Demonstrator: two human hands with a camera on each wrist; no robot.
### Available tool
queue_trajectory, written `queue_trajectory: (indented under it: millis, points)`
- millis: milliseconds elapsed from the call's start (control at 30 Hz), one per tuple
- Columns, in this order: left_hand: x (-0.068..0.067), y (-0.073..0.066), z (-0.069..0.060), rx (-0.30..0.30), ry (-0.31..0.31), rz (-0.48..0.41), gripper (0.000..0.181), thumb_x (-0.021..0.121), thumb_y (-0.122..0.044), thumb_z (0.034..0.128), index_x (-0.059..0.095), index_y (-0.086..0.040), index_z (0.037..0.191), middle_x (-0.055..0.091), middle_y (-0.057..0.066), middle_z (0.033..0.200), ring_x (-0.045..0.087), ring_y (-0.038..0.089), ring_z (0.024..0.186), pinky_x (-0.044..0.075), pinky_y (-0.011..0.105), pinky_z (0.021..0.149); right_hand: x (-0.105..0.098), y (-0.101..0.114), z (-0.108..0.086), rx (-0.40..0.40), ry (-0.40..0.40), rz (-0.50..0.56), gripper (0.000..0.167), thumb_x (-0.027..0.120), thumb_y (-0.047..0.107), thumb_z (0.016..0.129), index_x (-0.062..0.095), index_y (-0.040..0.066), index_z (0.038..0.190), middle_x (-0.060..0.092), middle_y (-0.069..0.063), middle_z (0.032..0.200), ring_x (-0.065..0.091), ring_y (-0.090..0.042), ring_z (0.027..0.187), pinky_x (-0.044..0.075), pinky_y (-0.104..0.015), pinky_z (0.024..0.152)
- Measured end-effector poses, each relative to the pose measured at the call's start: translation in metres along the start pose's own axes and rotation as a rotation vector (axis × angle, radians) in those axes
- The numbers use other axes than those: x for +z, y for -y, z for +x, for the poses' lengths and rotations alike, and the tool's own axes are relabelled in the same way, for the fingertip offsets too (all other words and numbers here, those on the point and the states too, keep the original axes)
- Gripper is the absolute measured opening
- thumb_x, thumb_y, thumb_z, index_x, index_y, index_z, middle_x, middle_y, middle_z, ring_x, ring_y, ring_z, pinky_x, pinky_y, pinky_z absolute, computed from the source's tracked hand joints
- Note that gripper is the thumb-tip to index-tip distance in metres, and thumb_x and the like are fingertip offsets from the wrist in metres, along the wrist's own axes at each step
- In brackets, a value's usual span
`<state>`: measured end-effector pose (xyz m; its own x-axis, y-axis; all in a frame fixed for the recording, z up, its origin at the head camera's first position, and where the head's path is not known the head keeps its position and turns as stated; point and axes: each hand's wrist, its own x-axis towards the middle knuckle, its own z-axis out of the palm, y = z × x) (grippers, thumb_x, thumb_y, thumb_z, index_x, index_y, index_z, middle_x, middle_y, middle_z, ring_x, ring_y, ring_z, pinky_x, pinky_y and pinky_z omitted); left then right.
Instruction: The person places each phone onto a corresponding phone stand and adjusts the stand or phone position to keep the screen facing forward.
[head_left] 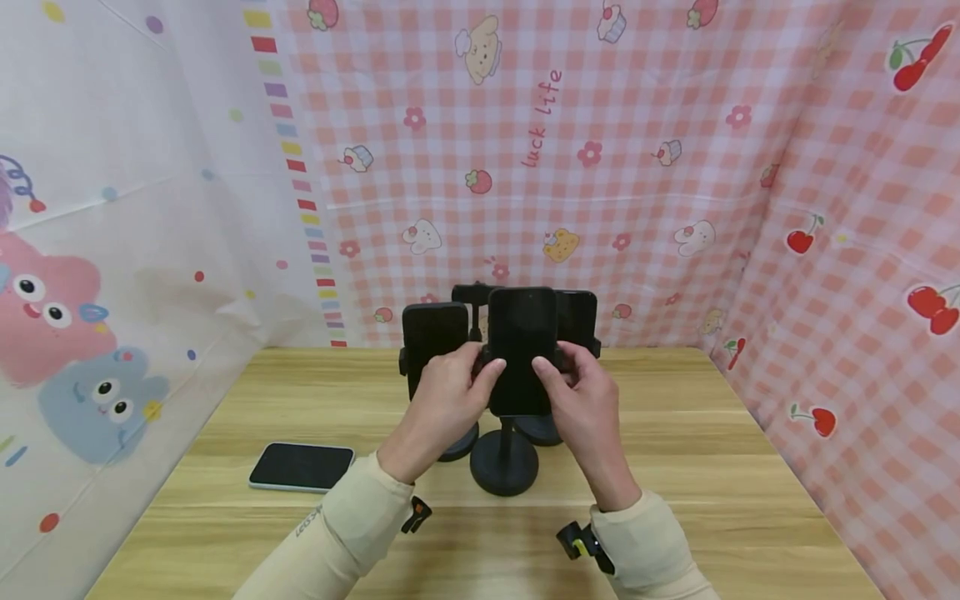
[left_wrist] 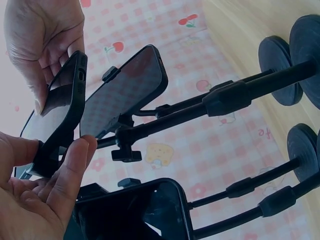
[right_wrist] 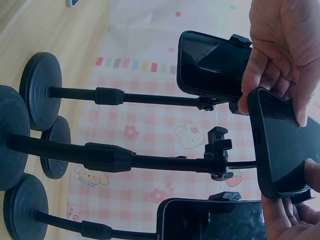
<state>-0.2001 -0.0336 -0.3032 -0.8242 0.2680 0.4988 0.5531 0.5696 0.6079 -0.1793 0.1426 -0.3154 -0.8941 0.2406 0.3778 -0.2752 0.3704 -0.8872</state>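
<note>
A black smartphone (head_left: pixel 522 321) stands upright at the front phone stand, whose round base (head_left: pixel 504 465) rests on the table. My left hand (head_left: pixel 448 382) pinches the phone's left side, thumb on the screen and fingers behind. On the opposite edge my right hand (head_left: pixel 588 400) grips it the same way, its thumb also on the glass. The left wrist view shows a clamp piece (left_wrist: pixel 47 162) at the phone's edge between the left thumb and fingers. How the clamp meets the phone's back is hidden.
Behind are two more stands holding phones, one left (head_left: pixel 435 333) and one right (head_left: pixel 579 321). A further stand's bare clamp (head_left: pixel 472 293) rises at the back. Another phone (head_left: pixel 302 467) lies face up on the wooden table (head_left: pixel 675 467). Patterned cloth (head_left: pixel 637 200) hangs around it.
</note>
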Motion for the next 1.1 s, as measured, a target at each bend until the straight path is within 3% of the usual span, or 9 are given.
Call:
queue_trajectory:
  millis: [633,1100]
  points:
    - [-0.0004,-0.0012,-0.0041,0.027,-0.007,0.03,0.023,0.065,-0.025,0.0979,0.062,-0.003,0.092,0.049,-0.001,0.063,0.049,0.012,0.054,0.043,0.027,0.051,-0.0009,-0.0009,-0.0018,-0.018,-0.004,-0.032,0.042,0.072,0.025,0.093,0.063,0.002,0.126,0.068,-0.012,0.101,0.062,-0.022,0.08,0.051,-0.026,0.07]
    - [0.0,0.0007,-0.0051,0.042,0.003,0.024,0.023,0.064,-0.027,0.0986,0.062,-0.004,0.096,0.049,-0.002,0.064,0.048,0.01,0.054,0.043,0.026,0.051,-0.0002,-0.0018,-0.0051,-0.002,-0.006,0.015,0.039,0.072,0.022,0.093,0.063,0.002,0.125,0.068,-0.013,0.103,0.064,-0.023,0.081,0.052,-0.022,0.07]
